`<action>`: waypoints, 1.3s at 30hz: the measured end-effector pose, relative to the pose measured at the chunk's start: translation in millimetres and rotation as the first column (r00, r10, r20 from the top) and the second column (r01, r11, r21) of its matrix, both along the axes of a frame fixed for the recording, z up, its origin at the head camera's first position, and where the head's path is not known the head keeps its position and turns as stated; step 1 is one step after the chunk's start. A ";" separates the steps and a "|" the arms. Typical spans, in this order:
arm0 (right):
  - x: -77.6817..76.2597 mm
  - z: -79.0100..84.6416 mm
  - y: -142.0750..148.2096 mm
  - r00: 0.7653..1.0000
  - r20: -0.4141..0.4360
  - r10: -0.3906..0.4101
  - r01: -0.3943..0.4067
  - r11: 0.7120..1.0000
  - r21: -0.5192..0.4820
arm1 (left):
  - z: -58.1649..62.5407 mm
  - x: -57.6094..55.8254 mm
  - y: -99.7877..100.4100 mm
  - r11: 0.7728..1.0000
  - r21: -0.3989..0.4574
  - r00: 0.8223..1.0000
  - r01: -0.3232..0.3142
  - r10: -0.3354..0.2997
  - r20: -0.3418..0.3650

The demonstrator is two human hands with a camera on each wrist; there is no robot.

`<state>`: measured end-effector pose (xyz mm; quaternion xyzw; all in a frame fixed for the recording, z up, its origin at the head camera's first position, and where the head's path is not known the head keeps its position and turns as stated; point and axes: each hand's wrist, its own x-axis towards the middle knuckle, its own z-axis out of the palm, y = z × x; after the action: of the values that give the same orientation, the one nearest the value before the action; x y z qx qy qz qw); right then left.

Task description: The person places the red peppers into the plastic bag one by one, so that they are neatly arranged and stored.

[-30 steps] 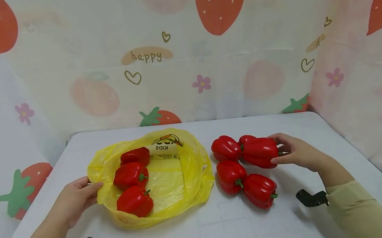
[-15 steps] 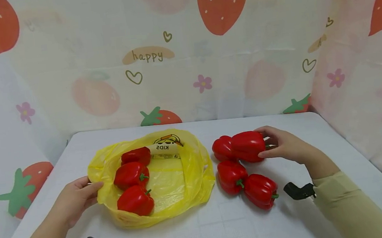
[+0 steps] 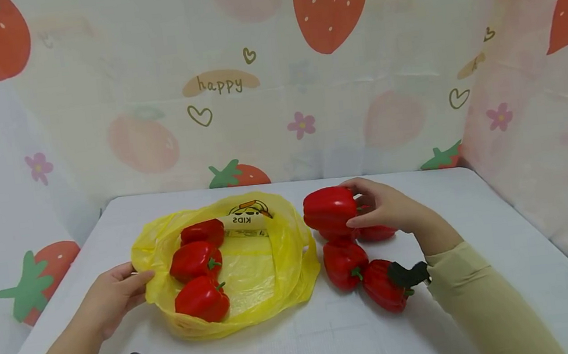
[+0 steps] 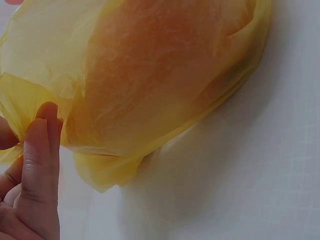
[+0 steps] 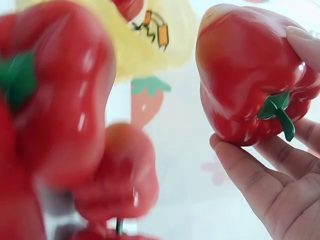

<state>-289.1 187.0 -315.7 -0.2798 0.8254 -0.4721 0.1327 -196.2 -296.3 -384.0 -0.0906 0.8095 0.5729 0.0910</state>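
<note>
My left hand (image 3: 114, 298) pinches the left edge of a yellow plastic bag (image 3: 291, 240), which lies spread with its mouth facing up. Three red bell peppers sit in its left half, among them a front one (image 3: 200, 300). In the left wrist view, fingertips and thumb grip the thin yellow film (image 4: 30, 100). My right hand (image 3: 389, 206) holds another red bell pepper (image 3: 327, 210) by its stem end, raised just right of the bag. Seen from the right wrist, thumb and fingers are spread around this pepper (image 5: 245, 70), its green stem toward the palm.
Several red peppers stand grouped right of the bag, including a front one (image 3: 381, 288), a middle one (image 3: 345, 263) and one partly covered (image 3: 376, 233) by my right hand. The white table (image 3: 304, 350) ends at a strawberry-printed curtain (image 3: 258, 133).
My right hand has lifted the pepper off the group and carried it left toward the bag, over another pepper. The left hand keeps its hold on the bag's edge.
</note>
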 end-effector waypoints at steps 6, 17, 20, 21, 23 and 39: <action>-3.5 3.0 -25.8 1.000 0.018 0.010 -0.010 1.000 0.021 | 0.7 0.9 0.6 1.000 -0.009 1.000 -0.002 0.002 0.000; -6.3 2.0 -80.6 0.996 0.080 0.040 -0.042 0.999 0.025 | 0.9 1.5 -0.4 1.000 -0.011 1.000 0.003 -0.003 -0.004; -7.6 -1.7 -94.2 0.995 0.078 0.070 -0.073 0.997 0.040 | 0.4 1.5 -0.3 1.000 -0.013 1.000 0.002 -0.002 -0.004; -8.0 -2.8 -98.7 0.993 0.084 0.077 -0.080 0.996 0.040 | 0.1 1.4 -0.2 1.000 -0.012 1.000 0.002 -0.002 -0.003; -9.0 -4.8 -106.8 0.992 0.088 0.085 -0.089 0.995 0.045 | -0.6 1.2 -0.3 1.000 -0.012 1.000 0.001 -0.001 -0.002; -18.9 -23.3 -156.6 0.987 0.097 0.124 -0.134 0.986 0.095 | -0.7 2.8 1.7 1.000 -0.014 1.000 -0.008 0.008 -0.003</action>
<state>-308.0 30.4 -339.0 -0.3038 0.8215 -0.4322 0.2145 -193.4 -294.7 -384.7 -0.0935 0.8132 0.5678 0.0871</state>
